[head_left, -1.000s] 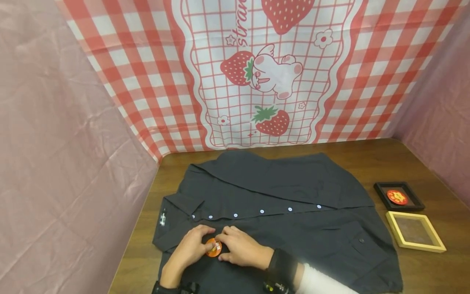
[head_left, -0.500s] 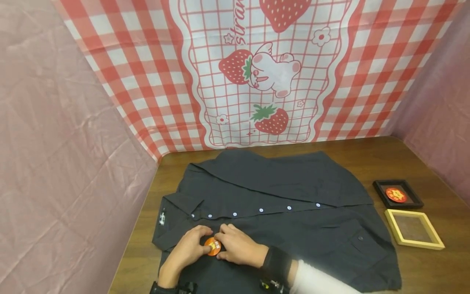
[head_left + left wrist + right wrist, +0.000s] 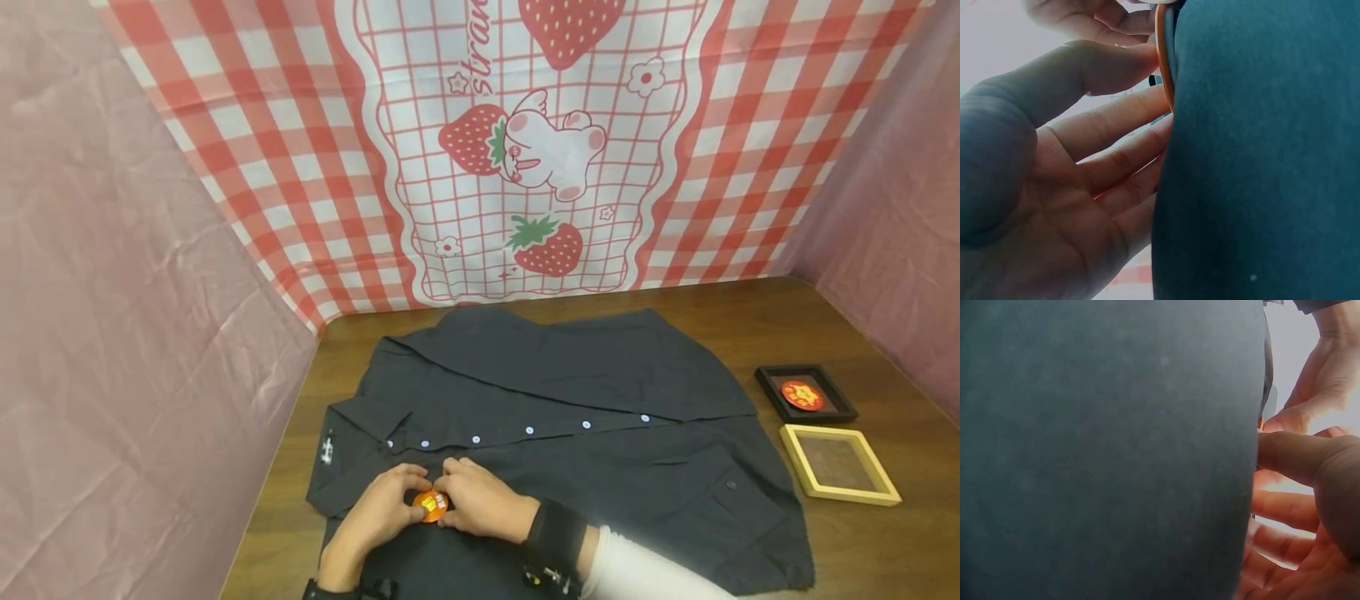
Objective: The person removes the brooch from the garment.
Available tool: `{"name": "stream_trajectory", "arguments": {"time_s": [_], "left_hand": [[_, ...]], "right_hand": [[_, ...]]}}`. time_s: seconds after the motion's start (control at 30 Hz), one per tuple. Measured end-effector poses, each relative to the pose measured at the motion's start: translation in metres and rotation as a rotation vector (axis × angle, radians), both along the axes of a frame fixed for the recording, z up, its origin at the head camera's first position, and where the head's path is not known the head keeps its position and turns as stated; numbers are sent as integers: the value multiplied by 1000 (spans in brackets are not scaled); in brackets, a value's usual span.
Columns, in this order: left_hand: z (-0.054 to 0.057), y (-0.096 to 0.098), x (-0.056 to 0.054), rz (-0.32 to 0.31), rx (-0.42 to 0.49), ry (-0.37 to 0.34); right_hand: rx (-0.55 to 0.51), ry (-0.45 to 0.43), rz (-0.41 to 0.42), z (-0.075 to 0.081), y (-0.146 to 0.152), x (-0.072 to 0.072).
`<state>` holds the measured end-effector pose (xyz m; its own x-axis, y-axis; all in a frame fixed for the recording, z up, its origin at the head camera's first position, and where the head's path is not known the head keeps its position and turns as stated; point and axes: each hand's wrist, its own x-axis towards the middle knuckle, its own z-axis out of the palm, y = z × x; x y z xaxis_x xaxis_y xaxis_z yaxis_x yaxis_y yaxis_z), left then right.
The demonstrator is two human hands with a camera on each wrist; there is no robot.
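Observation:
A round orange badge with yellow and white print lies against the dark shirt, which is spread on the table with its collar to the left. My left hand grips the badge from the left, its thumb and index finger at the rim. From the other side, my right hand holds the right edge between thumb and fingers. In the left wrist view, the badge appears edge-on against the cloth, under the left thumb. The right wrist view is mostly filled by the shirt; fingers hide nearly all of the badge there.
At the right of the wooden table, a black frame holds a red and yellow round badge. A pale yellow frame lies just in front of it. A strawberry-print checked cloth hangs behind the table, with pink cloth at the sides.
The print on the badge has turned slightly between the fingers. Both hands stay at the same spot on the shirt; the whole head view has shifted a little.

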<state>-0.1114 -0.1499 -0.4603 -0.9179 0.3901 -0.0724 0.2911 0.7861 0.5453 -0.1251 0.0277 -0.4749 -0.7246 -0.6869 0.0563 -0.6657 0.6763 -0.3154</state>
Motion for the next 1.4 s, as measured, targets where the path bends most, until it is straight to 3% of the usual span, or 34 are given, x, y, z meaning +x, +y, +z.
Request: {"name": "stream_trajectory", "arguments": {"time_s": [0.57,0.87,1.4], "left_hand": [[1,-11,0,-112,15,-49],[2,-12,0,-116,8,-51],[4,-9,-3,-113,13,-75]], "right_hand": [[-50,-66,23,1,4,1],[-72,-99,6,2,4,2],[-81,-58,4,1,5,5]]}}
